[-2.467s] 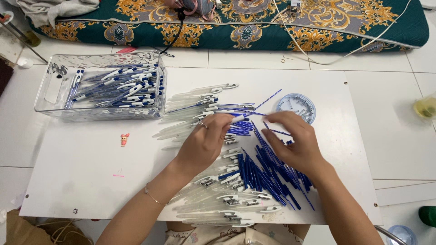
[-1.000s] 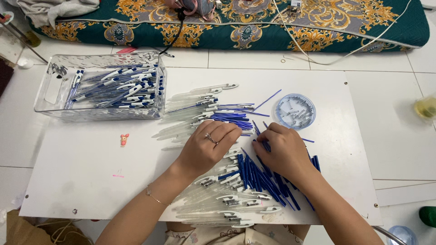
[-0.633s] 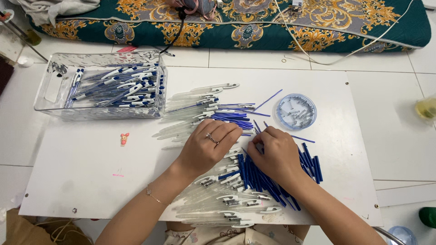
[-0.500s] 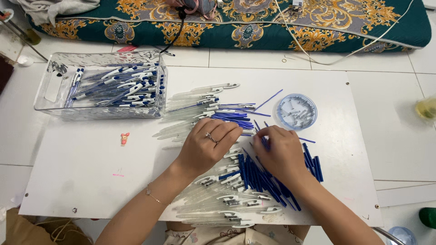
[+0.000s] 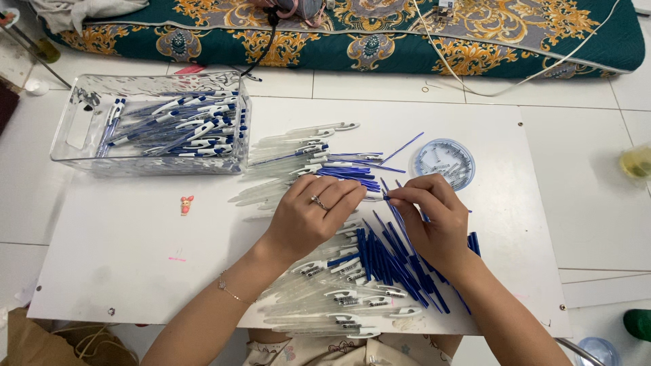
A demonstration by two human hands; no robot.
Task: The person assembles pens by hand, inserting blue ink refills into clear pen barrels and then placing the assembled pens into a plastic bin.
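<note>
head view is looking down on a white board (image 5: 122, 257) laid over a tiled floor. at far left a clear plastic bin (image 5: 71, 152) is holding a fair heap of assembled pens (image 5: 180, 125), blue and white, lying roughly lengthwise. just right of the bin a loose row of clear pen barrels (image 5: 298, 139) is lying on the board, and a second, larger spread of clear barrels with white clips (image 5: 339, 301) is fanning out along the near edge. judging by these, part of the work is sitting finished in the bin while many barrels are waiting unfilled.

left hand (image 5: 312, 220) is resting knuckles-up at mid-board, fingers curled together over one barrel, most of which is hidden beneath the hand. right hand (image 5: 434, 220) is pinching a thin blue refill (image 5: 395, 211) between thumb and forefinger, its tip meeting the left fingertips. whether the refill is entering the barrel cannot be told.

below and between the hands a thick pile of blue refills (image 5: 393, 261) is lying slantwise, slim straight sticks of even length; a smaller bunch (image 5: 352, 175) is lying just above the left hand. right of that, a round blue lid (image 5: 444, 163) is holding small pale parts, too fine to identify. a patterned green mat (image 5: 515, 34) is running along the far edge.
</note>
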